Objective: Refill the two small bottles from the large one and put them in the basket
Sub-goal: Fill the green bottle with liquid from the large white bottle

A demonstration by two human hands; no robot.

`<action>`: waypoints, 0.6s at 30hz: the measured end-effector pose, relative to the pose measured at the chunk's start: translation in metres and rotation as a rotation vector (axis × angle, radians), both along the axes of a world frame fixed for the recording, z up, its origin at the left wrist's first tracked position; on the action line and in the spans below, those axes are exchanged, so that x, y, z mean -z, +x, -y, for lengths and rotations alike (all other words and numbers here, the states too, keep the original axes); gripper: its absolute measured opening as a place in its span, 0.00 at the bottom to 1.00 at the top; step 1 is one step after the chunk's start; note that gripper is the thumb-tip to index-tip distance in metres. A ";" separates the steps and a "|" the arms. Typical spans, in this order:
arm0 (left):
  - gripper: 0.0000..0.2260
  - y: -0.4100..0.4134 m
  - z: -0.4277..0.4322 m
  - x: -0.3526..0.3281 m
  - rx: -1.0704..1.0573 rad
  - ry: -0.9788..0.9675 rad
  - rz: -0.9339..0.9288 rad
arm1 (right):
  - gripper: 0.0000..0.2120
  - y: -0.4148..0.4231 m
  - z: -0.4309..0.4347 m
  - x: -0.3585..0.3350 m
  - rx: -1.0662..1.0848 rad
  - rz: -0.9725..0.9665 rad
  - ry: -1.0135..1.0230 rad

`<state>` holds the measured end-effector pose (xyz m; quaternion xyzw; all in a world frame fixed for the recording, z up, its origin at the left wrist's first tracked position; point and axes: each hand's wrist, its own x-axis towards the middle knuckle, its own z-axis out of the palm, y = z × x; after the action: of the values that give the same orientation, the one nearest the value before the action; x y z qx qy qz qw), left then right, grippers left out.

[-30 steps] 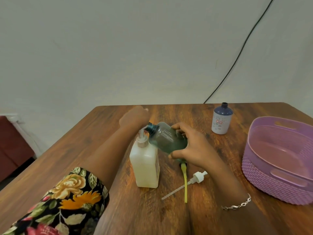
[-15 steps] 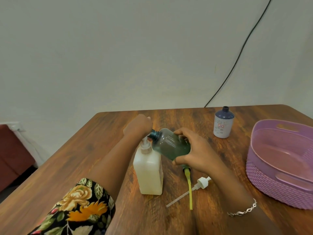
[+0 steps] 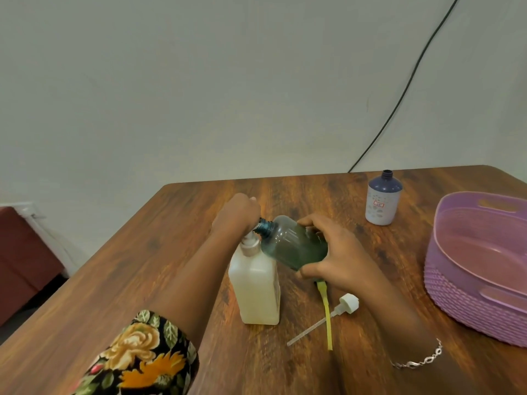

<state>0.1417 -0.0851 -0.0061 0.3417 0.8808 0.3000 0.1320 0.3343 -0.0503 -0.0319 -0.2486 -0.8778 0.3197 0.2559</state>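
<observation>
Hands (image 3: 236,216) (image 3: 340,253) around pump (image 3: 250,247) and green bottle (image 3: 293,246)

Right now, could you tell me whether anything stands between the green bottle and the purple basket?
Nothing visible does. Only bare table lies between the green bottle in the right hand and the purple basket. The loose pump lies nearer the person, the blue-topped bottle farther back, both off that line.
</observation>
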 end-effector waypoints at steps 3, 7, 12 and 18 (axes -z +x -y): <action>0.19 -0.001 -0.002 -0.012 0.024 0.012 0.006 | 0.31 0.002 0.001 -0.008 -0.003 -0.016 0.006; 0.19 -0.001 -0.001 -0.011 0.031 0.019 0.005 | 0.31 0.002 0.002 -0.014 0.020 0.000 0.063; 0.21 0.000 0.001 0.003 -0.018 -0.032 -0.024 | 0.30 0.000 0.002 -0.006 0.013 0.048 0.050; 0.19 0.005 0.004 -0.010 -0.017 -0.014 0.008 | 0.30 0.003 0.004 -0.009 0.000 0.035 0.034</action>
<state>0.1465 -0.0889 0.0037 0.3319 0.8852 0.2964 0.1352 0.3371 -0.0544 -0.0228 -0.2499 -0.8874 0.3003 0.2449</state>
